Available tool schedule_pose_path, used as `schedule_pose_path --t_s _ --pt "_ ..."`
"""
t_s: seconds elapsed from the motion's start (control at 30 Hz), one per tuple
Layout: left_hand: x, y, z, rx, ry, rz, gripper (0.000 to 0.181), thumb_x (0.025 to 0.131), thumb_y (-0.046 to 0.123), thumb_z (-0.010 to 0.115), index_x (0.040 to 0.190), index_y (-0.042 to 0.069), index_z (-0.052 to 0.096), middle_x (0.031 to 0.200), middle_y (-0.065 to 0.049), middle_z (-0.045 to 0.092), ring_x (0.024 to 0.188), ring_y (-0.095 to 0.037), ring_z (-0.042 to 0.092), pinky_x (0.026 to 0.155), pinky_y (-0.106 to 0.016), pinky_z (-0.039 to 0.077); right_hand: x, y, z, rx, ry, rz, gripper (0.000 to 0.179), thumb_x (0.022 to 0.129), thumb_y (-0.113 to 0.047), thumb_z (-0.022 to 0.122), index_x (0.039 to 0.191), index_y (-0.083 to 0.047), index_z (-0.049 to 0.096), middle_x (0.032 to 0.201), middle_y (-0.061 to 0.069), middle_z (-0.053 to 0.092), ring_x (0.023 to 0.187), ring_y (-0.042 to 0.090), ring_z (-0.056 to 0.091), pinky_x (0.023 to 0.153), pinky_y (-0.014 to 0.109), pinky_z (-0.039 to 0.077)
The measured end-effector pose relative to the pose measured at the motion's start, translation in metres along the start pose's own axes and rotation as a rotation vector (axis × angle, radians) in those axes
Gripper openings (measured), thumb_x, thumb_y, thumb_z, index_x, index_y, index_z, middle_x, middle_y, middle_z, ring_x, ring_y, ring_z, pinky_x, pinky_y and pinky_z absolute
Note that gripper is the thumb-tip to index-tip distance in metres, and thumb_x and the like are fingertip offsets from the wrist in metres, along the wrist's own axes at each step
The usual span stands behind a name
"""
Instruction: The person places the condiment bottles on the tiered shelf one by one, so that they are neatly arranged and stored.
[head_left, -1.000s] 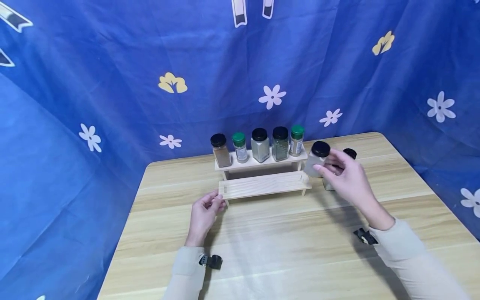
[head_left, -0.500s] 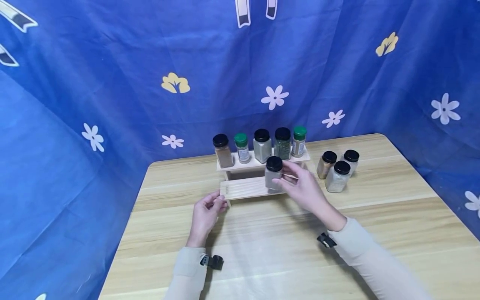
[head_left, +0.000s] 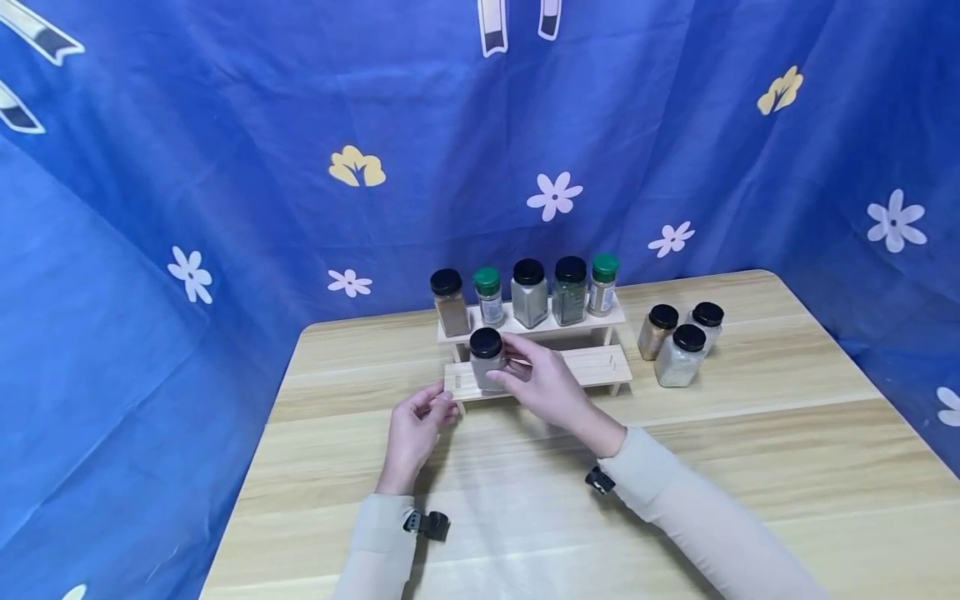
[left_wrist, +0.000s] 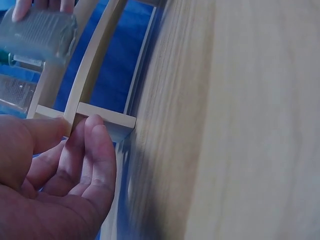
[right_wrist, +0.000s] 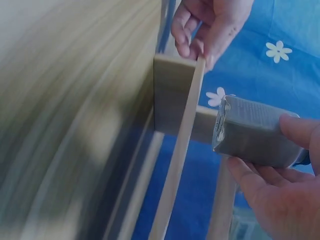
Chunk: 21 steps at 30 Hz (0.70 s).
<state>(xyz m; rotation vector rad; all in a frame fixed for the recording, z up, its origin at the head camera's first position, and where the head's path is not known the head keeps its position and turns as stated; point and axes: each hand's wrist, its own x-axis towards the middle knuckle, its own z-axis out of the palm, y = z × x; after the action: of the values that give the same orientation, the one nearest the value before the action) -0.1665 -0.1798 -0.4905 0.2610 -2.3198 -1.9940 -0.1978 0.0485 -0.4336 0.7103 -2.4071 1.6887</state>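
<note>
My right hand (head_left: pixel 553 389) grips a square glass spice jar (head_left: pixel 486 367) with a black lid, upright over the left part of the lower wooden shelf (head_left: pixel 596 367). In the right wrist view a gap shows between the base of the jar (right_wrist: pixel 250 131) and the shelf board (right_wrist: pixel 176 165). My left hand (head_left: pixel 414 427) pinches the front left corner of that shelf; in the left wrist view its thumb lies on top of the board (left_wrist: pixel 82 87) and the fingers (left_wrist: pixel 97 155) curl beneath.
Behind, a higher wooden step (head_left: pixel 617 315) carries a row of several jars, such as a green-lidded one (head_left: pixel 490 297) and a black-lidded one (head_left: pixel 570 292). Three black-lidded jars, one with pale contents (head_left: pixel 679 358), stand on the table (head_left: pixel 795 467) at right. A blue curtain (head_left: pixel 450 125) hangs behind.
My right hand has carried the jar leftward from the cluster at right to above the lower shelf's left end. My left hand has stayed at the shelf's corner.
</note>
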Motion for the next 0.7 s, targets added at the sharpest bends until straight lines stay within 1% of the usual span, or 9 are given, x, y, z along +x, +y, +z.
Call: schedule_pose_path --t_s 0.13,0.23,0.37,0.5,0.7 --pt "-0.001 0.000 0.000 0.015 -0.002 -0.017 0.037 0.103 0.007 0.066 0.138 -0.005 0.063 0.121 -0.029 0.074 0.091 -0.021 0.079 0.083 -0.026 0.069 0.004 0.000 0.012 0.006 -0.017 -0.017 0.059 0.093 -0.013 0.081 0.147 -0.007 0.058 0.134 0.015 0.073 0.125 0.026 0.071 0.107 0.028 0.061" --pt "0.001 0.000 0.000 0.024 -0.003 -0.009 0.037 0.104 0.009 0.066 0.138 -0.004 0.064 0.121 -0.028 0.074 0.092 -0.022 0.079 0.084 -0.026 0.069 0.008 0.001 0.017 0.001 -0.016 -0.018 0.058 0.093 -0.013 0.081 0.147 -0.007 0.058 0.134 0.015 0.073 0.125 0.026 0.071 0.108 0.029 0.060" --pt "0.004 -0.001 0.000 0.011 -0.007 0.012 0.037 0.104 0.008 0.066 0.138 -0.005 0.063 0.120 -0.029 0.074 0.087 -0.016 0.079 0.083 -0.027 0.070 0.012 0.003 0.023 0.009 -0.020 -0.001 0.057 0.093 -0.010 0.081 0.146 -0.006 0.059 0.134 0.016 0.072 0.126 0.027 0.070 0.109 0.030 0.060" --pt "0.004 -0.002 0.001 -0.006 -0.011 0.009 0.036 0.104 0.005 0.065 0.138 -0.006 0.063 0.120 -0.030 0.074 0.083 -0.010 0.077 0.082 -0.026 0.070 0.015 0.007 0.027 0.037 -0.041 0.022 0.058 0.094 -0.008 0.079 0.147 -0.004 0.057 0.137 0.018 0.071 0.129 0.029 0.068 0.112 0.031 0.058" --pt "0.001 -0.003 0.000 0.000 -0.003 0.005 0.036 0.103 0.006 0.065 0.138 -0.005 0.063 0.119 -0.029 0.075 0.082 -0.011 0.078 0.081 -0.026 0.070 0.018 0.013 0.029 0.058 -0.045 0.045 0.058 0.093 -0.007 0.080 0.147 -0.004 0.057 0.136 0.018 0.070 0.129 0.030 0.068 0.112 0.032 0.058"
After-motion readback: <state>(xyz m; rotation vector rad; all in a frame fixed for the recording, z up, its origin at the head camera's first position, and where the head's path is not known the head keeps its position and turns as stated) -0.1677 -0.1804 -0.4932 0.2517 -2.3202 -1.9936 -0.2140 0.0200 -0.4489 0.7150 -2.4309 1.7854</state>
